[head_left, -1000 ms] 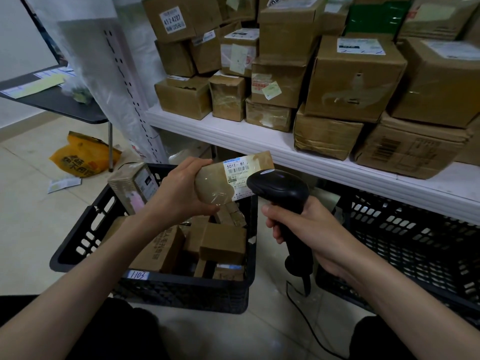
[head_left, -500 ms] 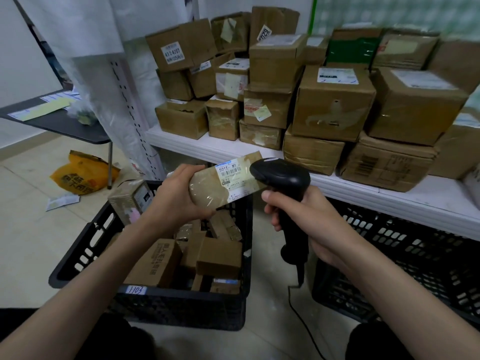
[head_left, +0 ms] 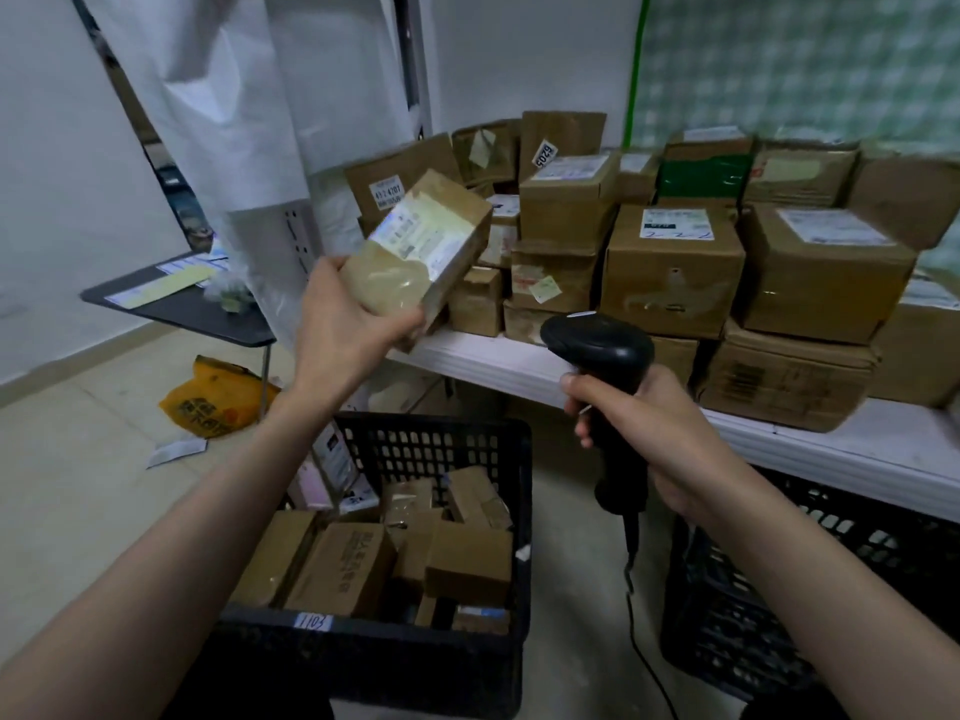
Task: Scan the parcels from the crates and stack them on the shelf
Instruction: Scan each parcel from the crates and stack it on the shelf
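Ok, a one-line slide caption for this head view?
Left hand lifts a labelled parcel toward the stacked shelf; right hand holds the scanner.

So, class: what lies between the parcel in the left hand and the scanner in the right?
In the head view, only background: the white shelf's edge and small stacked boxes behind. The parcel and scanner are apart.

I see a cardboard parcel [head_left: 418, 252] under glossy tape, a matt black plastic scanner [head_left: 597, 345], a perforated black plastic crate [head_left: 441, 444], and a smooth white shelf [head_left: 519, 363].
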